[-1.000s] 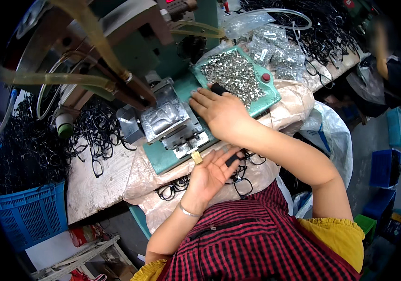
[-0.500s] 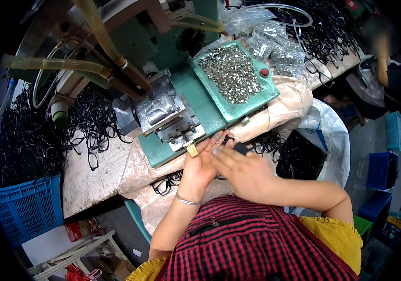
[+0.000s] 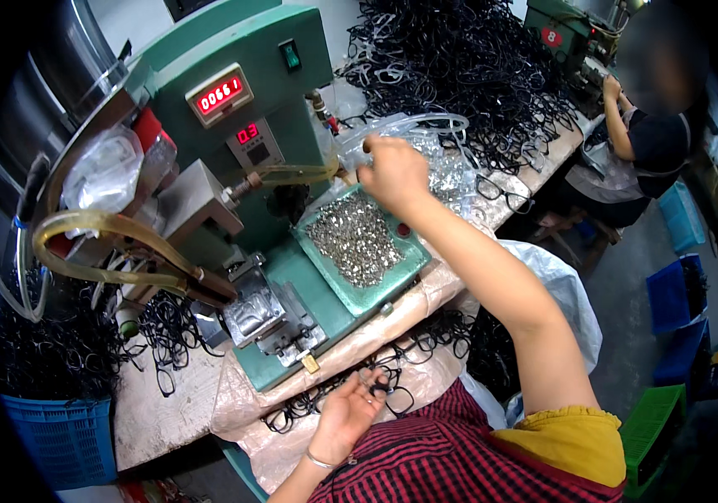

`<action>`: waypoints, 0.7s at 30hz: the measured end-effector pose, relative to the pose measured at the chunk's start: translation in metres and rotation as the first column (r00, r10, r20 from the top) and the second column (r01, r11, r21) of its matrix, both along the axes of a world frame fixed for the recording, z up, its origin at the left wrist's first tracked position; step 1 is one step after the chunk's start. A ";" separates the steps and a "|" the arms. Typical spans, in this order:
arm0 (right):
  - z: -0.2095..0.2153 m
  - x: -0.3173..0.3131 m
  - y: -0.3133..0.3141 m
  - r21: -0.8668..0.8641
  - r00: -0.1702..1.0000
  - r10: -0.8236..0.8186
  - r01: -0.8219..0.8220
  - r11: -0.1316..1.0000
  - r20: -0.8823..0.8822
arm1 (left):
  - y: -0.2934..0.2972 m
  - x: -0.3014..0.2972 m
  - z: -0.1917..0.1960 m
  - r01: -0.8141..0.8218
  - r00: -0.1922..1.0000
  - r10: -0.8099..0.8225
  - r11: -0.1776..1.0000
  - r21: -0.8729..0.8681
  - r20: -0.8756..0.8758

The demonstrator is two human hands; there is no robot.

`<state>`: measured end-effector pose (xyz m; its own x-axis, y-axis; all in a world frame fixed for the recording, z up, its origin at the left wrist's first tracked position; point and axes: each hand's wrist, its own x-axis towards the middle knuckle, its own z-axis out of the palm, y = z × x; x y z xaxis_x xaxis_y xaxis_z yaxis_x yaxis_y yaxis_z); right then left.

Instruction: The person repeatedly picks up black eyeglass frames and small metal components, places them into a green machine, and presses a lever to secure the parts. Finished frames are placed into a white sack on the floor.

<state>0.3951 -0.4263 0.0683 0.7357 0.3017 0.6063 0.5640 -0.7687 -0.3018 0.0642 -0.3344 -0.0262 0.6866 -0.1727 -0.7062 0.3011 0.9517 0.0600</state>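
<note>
My left hand (image 3: pixel 349 413) is low in front of the machine bed, palm up and fingers curled. Tiny shiny bits and something black show at its fingers, too small to make out. A black eyeglass frame (image 3: pixel 399 402) is right beside those fingers. My right hand (image 3: pixel 397 174) is raised over the far side of the green tray (image 3: pixel 348 299), which holds a heap of small metal pieces (image 3: pixel 351 239). Its fingers are curled, with a dark tip on one; what they hold, if anything, is hidden. Close behind it run a clear hose (image 3: pixel 413 124) and clear plastic bags (image 3: pixel 451 180).
A green machine (image 3: pixel 300 109) with red displays carries a metal fixture (image 3: pixel 254 314) and yellowish hoses (image 3: pixel 108 226). Piles of black eyeglass frames (image 3: pixel 451 67) cover the far table. A blue crate (image 3: pixel 61 436) stands left; a co-worker (image 3: pixel 656 159) sits far right.
My hands have parted. The right one has lifted from above the left palm to the far side of the tray; the left has drawn back toward me. The view has tilted up, showing the machine's displays.
</note>
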 end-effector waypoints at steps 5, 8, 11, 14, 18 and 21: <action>-0.020 0.041 0.059 -0.286 0.958 -0.288 0.278 0.917 0.007 | -0.005 0.004 0.014 0.057 0.998 -0.056 0.995 0.077 -0.004; -0.031 0.067 0.038 -0.286 0.936 -0.348 0.319 0.904 -0.055 | -0.005 0.007 0.030 0.111 0.993 -0.116 0.986 0.124 0.035; -0.003 0.048 -0.004 -0.147 0.962 -0.272 0.266 0.953 -0.023 | 0.000 0.017 0.063 0.159 0.970 -0.173 0.983 0.091 0.173; 0.016 0.008 -0.052 0.046 0.968 -0.156 0.150 0.988 0.194 | -0.001 0.040 0.088 0.220 0.924 -0.226 0.974 0.056 0.307; 0.042 -0.071 -0.106 0.111 0.931 -0.010 -0.033 0.993 0.365 | -0.025 0.081 0.134 0.269 0.861 -0.274 0.960 0.075 0.429; 0.053 -0.135 -0.143 0.076 0.928 -0.035 0.007 0.997 0.372 | -0.052 0.096 0.148 0.392 0.787 -0.355 0.919 0.035 0.504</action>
